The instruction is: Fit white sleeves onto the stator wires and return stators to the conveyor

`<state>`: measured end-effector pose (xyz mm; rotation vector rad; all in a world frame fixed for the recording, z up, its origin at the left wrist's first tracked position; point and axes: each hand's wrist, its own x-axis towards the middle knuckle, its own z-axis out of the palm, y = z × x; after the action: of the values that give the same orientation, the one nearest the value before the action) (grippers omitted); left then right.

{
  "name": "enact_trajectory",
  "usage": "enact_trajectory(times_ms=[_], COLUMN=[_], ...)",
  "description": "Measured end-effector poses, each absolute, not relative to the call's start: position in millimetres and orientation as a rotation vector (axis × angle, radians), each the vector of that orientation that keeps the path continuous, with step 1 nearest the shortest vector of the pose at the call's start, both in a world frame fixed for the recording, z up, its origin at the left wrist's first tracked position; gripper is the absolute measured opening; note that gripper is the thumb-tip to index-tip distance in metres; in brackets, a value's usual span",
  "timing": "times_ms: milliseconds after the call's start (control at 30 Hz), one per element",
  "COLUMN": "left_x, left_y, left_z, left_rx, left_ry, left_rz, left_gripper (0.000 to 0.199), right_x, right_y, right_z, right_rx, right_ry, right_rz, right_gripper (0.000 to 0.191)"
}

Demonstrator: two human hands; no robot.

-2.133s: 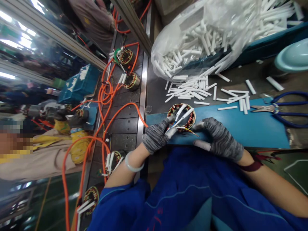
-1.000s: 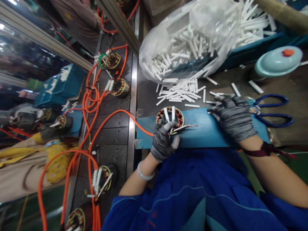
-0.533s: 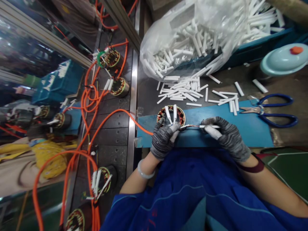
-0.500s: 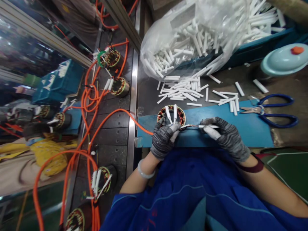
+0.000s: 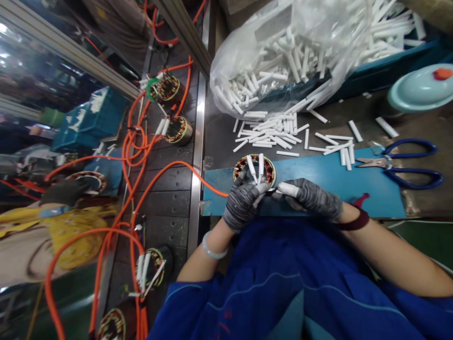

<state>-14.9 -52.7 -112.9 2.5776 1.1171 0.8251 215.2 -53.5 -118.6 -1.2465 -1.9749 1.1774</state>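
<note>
Head view shows both gloved hands close together. The left hand (image 5: 244, 200) and the right hand (image 5: 307, 196) are pinched, seemingly with a thin white piece (image 5: 272, 190) between their fingertips. It lies at five o'clock of the wound ring (image 5: 271, 171), which rests on the blue mat (image 5: 336, 182). Two white tubes (image 5: 261, 165) already stand up from this ring; the thin piece does not stand like them, so I judge this part is unfinished.

At one o'clock, loose white tubes (image 5: 279, 134) are heaped on the dark surface (image 5: 220, 137). Farther, toward one o'clock, the clear bag (image 5: 274, 26) holds many more. At two o'clock, the teal bin (image 5: 385, 64) also contains white tubes; the lidded container (image 5: 421, 89) hides its contents.
</note>
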Motion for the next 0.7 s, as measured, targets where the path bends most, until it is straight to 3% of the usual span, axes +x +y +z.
enact_trajectory(times_ms=[100,167,300,433,500,600,700], left_x=[-14.6,-14.3,-13.6,-15.5,-17.3,-18.5,-15.4], left_y=[-51.1,-51.0,-51.9,-52.4,-52.3,-52.2,-52.0], left_z=[-113.6,-114.3,-114.3,-111.1,-110.1,-115.3,-128.9], left_rx=[2.618,2.632,2.672,2.677,2.671,2.682,2.736], left_ry=[1.13,1.145,1.147,1.135,1.123,1.155,1.236], left_rz=[0.815,0.794,0.79,0.74,0.693,0.566,0.459], left_gripper=[0.027,0.027,0.028,0.032,0.031,0.036,0.05], right_x=[214.2,215.1,213.3,205.2,206.1,221.2,247.1], right_y=[-60.7,-67.2,-72.8,-70.2,-70.6,-74.7,-81.2], right_z=[-119.6,-118.3,-112.0,-112.6,-118.0,-130.7,-144.4], right_rx=[-1.241,-1.305,-1.37,-1.279,-1.25,-1.343,-1.479], right_ry=[-1.802,-1.689,-1.574,-1.413,-1.349,-1.265,-1.11], right_rz=[1.354,1.295,1.176,1.574,1.7,1.54,1.232], right_gripper=[0.054,0.039,0.027,0.056,0.057,0.046,0.048])
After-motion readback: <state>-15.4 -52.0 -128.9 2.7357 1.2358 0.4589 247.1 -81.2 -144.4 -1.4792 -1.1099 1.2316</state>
